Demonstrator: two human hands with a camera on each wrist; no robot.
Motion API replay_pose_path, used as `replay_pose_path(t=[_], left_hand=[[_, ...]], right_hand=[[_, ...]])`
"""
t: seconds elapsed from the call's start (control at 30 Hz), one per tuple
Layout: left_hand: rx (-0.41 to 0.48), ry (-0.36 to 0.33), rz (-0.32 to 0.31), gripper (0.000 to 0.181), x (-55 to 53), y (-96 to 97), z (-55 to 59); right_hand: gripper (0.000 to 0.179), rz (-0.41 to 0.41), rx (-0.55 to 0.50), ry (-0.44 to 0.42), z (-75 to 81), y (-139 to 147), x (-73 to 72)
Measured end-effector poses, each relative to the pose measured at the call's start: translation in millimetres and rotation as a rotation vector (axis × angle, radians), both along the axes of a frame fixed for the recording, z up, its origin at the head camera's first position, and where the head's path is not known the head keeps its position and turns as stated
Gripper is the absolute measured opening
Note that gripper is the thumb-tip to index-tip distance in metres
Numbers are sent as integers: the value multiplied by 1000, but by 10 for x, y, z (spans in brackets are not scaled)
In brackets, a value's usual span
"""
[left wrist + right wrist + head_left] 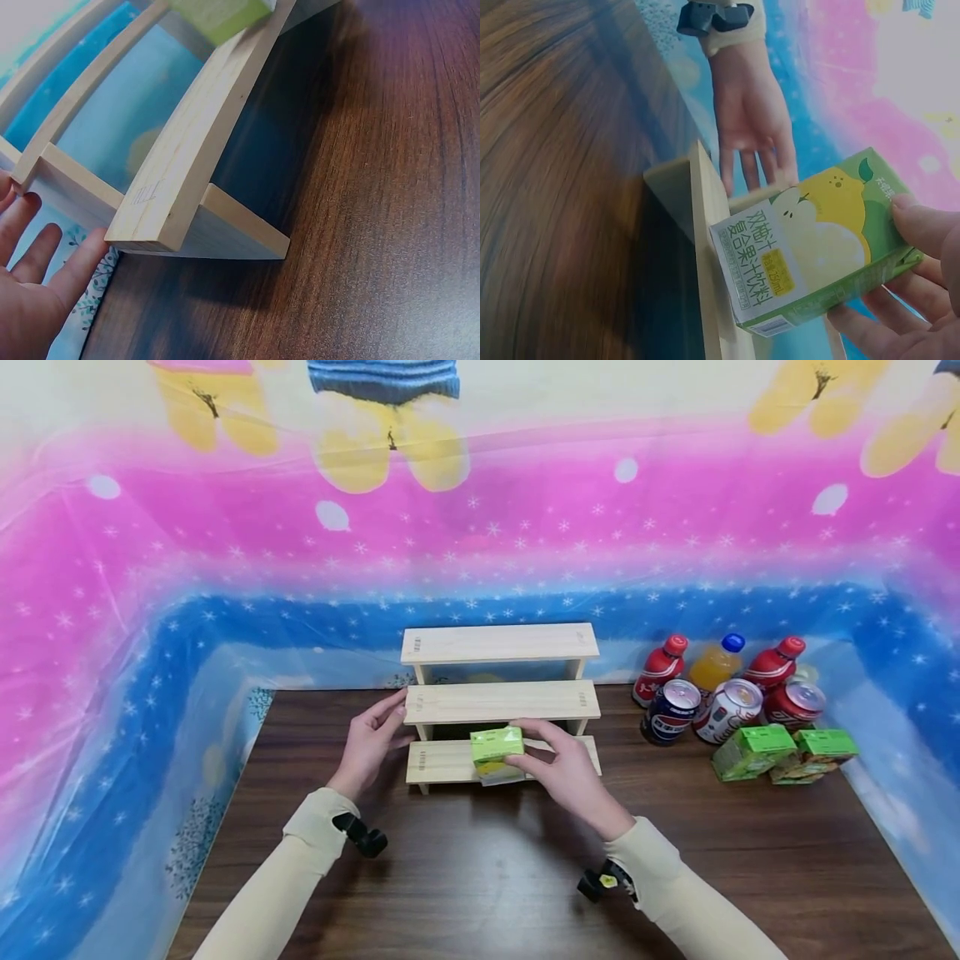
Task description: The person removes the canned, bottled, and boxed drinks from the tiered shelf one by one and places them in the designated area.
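A green juice box (497,753) with pears and a yellow fruit on its front is at the lowest step of a three-step wooden shelf (502,702). My right hand (566,770) grips it between thumb and fingers from the right. In the right wrist view the juice box (810,244) leans, its lower end at the step's board (714,217); whether it bears on the board I cannot tell. My left hand (369,742) touches the shelf's left end, fingers extended. The left wrist view shows the left hand's fingertips (94,244) against the ends of the boards.
At the right of the brown table (480,877) stand red-capped bottles (662,670), an orange drink bottle (716,664), several cans (672,711) and two green drink boxes (752,752). A patterned cloth (480,552) hangs around the back and sides.
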State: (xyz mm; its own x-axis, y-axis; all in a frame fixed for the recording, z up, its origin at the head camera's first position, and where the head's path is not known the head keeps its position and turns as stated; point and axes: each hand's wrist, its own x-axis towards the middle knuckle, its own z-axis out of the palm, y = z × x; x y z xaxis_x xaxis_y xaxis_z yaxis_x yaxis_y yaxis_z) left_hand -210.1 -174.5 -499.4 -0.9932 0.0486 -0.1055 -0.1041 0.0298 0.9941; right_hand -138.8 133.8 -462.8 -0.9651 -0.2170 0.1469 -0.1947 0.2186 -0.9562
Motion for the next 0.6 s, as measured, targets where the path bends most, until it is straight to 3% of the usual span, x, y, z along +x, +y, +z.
replay_pose_path(t=[0.37,0.6], left_hand=[[-2,0,1,45,-7,-11,-9],[-2,-2,1,45,-5,-10,-10]], right_hand=[[45,-109,140,43,-29,681,138],[44,-223,242,60,-90,1091,254]])
